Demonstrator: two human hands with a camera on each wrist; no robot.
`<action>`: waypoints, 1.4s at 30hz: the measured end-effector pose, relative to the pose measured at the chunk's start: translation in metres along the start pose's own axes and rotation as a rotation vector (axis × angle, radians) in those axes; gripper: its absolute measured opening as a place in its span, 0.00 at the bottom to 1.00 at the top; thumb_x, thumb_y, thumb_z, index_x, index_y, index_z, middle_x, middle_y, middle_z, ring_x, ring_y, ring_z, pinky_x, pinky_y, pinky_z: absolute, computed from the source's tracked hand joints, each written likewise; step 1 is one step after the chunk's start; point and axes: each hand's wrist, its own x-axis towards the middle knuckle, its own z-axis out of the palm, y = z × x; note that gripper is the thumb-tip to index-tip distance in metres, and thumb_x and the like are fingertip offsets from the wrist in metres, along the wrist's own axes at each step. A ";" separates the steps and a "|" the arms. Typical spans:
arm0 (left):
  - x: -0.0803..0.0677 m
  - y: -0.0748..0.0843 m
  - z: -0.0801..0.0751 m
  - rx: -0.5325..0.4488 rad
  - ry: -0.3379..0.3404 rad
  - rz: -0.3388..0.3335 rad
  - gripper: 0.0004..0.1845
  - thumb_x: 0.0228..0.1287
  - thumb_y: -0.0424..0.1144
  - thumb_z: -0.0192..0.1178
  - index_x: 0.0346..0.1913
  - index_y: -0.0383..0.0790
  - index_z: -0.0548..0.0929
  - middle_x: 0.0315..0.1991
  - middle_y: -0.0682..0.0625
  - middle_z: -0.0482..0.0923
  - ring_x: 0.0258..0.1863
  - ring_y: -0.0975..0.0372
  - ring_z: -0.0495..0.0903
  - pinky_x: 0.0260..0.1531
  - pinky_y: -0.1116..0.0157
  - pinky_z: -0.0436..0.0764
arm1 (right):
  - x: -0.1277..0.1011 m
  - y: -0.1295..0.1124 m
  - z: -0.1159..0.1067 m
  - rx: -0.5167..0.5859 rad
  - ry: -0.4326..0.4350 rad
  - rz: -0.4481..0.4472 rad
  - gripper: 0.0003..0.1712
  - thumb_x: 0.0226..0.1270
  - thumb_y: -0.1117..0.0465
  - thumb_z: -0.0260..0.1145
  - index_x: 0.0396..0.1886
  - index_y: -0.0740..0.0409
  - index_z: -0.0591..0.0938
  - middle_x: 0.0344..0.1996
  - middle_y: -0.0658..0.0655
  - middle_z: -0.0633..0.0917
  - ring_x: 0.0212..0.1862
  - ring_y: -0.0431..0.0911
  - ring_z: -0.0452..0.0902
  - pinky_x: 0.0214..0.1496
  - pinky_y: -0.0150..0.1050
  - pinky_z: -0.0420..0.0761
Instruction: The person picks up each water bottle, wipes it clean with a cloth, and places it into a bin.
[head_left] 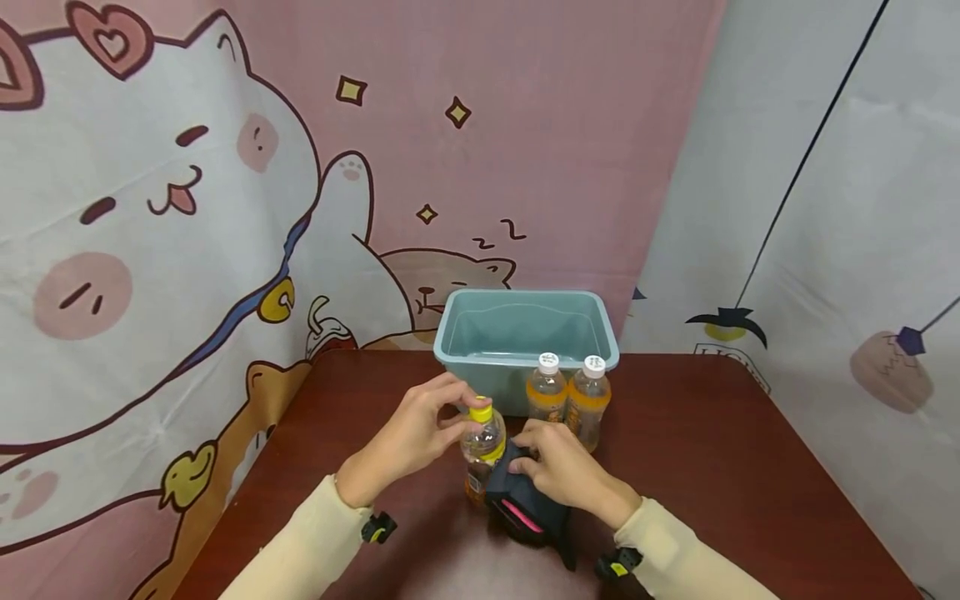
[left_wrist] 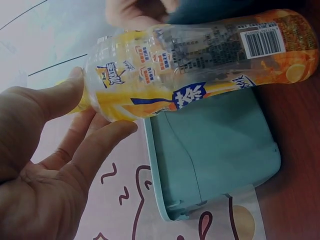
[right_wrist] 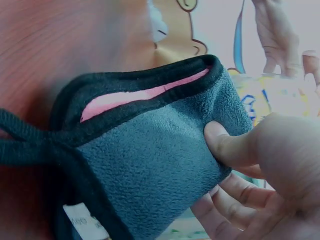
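A clear bottle (head_left: 482, 450) with a yellow cap and orange-yellow label stands on the dark red table (head_left: 712, 450). My left hand (head_left: 420, 433) pinches the bottle (left_wrist: 190, 65) at its cap and neck with thumb and fingers. Against the bottle's right side my right hand (head_left: 558, 471) grips a dark grey fleece cloth (head_left: 525, 504) with a black edge and pink lining. In the right wrist view the thumb and fingers (right_wrist: 235, 150) curl round the cloth (right_wrist: 150, 160).
A light teal plastic bin (head_left: 525, 333) stands at the table's far edge, open side up. Two orange drink bottles (head_left: 570, 400) with white caps stand just in front of it. Cartoon-print curtains hang behind and on both sides.
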 end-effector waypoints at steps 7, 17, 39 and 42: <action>0.001 -0.002 0.000 0.002 0.002 0.014 0.18 0.66 0.30 0.85 0.56 0.47 0.95 0.55 0.50 0.91 0.54 0.59 0.94 0.54 0.62 0.96 | 0.006 -0.012 -0.019 -0.002 0.083 -0.030 0.16 0.73 0.64 0.85 0.57 0.63 0.97 0.38 0.48 0.90 0.35 0.32 0.79 0.36 0.30 0.79; 0.003 -0.003 0.001 -0.001 0.019 0.027 0.17 0.66 0.32 0.85 0.55 0.48 0.95 0.55 0.51 0.91 0.53 0.60 0.93 0.55 0.63 0.96 | 0.016 -0.033 -0.044 0.035 0.222 -0.090 0.15 0.73 0.67 0.84 0.58 0.59 0.97 0.38 0.47 0.89 0.35 0.34 0.77 0.35 0.31 0.81; -0.001 -0.002 0.000 0.001 0.031 0.021 0.17 0.66 0.29 0.85 0.55 0.46 0.97 0.51 0.51 0.92 0.49 0.59 0.93 0.48 0.63 0.96 | 0.021 -0.045 -0.031 0.066 0.222 -0.046 0.29 0.71 0.57 0.86 0.69 0.62 0.93 0.53 0.52 0.88 0.47 0.42 0.83 0.44 0.32 0.88; 0.000 -0.001 0.000 -0.010 0.032 0.016 0.17 0.67 0.30 0.85 0.56 0.47 0.97 0.51 0.51 0.92 0.49 0.60 0.93 0.48 0.67 0.95 | 0.022 -0.044 -0.033 0.089 0.228 -0.048 0.26 0.69 0.59 0.86 0.65 0.61 0.95 0.48 0.50 0.88 0.44 0.40 0.82 0.41 0.31 0.87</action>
